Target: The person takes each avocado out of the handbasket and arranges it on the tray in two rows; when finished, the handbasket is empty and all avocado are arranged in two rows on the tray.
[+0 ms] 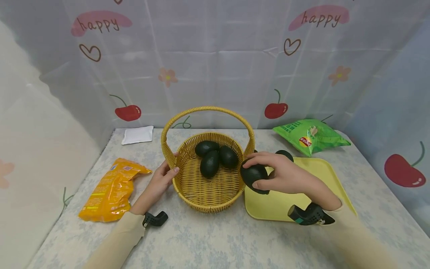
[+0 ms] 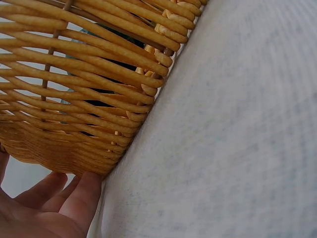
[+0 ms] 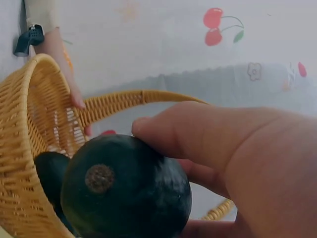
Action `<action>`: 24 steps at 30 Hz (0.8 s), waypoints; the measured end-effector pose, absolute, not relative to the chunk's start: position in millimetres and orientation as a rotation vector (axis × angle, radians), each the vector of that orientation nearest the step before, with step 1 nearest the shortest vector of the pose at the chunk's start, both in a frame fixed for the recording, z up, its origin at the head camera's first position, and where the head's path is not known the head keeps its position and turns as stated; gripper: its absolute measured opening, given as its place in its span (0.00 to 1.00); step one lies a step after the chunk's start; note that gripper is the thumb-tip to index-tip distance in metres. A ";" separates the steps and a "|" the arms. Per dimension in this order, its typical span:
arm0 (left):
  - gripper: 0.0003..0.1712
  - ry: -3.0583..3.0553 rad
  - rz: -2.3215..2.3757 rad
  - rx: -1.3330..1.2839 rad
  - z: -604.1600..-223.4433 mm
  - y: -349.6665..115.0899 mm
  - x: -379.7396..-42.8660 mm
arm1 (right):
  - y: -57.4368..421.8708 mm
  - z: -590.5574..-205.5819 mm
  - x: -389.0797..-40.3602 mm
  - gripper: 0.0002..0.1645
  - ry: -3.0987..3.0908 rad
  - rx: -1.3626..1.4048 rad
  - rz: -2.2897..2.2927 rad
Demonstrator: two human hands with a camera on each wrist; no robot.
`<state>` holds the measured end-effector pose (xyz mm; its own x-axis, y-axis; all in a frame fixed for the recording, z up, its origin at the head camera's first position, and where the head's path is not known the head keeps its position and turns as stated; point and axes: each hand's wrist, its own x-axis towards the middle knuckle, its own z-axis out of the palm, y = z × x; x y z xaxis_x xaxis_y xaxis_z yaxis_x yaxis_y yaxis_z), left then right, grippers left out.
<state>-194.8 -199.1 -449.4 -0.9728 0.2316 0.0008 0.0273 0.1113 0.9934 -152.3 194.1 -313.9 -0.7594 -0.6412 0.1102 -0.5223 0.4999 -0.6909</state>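
Avocado [image 1: 254, 177] sits in the grip of the right hand [image 1: 280, 172] on my feed, just at the right side of the basket [image 1: 205, 208] and over the left part of the yellow tray [image 1: 279, 207]. I see the right fingers parted only as wide as the fruit, thumb on the near side, and in the right wrist view a round brown scar shows on its end. The left hand [image 1: 163, 175] has its thumb at the rim by the foot of the handle and its other fingers against the outer wall, partly closed on the basket. Inside, I count three avocados [image 1: 209, 164] lying together; one more [image 1: 285, 154] peeks out behind the right hand. On the bench [image 1: 215, 243] I also have a green bag [image 1: 312, 136] behind the tray, an orange bag [image 1: 111, 190] left of the left hand and a white packet [image 1: 137, 135] beyond it
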 end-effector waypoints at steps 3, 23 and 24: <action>0.36 2.229 1.975 0.259 -448.5 -199.2 -194.9 | 207.8 -314.3 -148.8 0.23 2.566 -0.984 -1.136; 0.35 2.200 1.989 0.263 -450.0 -198.7 -195.1 | 338.9 -338.2 -157.9 0.30 2.857 -0.735 -1.141; 0.35 2.203 1.987 0.264 -450.2 -198.7 -195.1 | 344.9 -339.9 -159.0 0.30 2.874 -0.706 -1.129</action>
<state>-195.1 -198.7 -450.2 -0.9712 0.2384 -0.0026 0.0219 0.1002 0.9947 -159.0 344.9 -339.9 -0.9002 -0.3951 0.1830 -0.4140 0.6465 -0.6408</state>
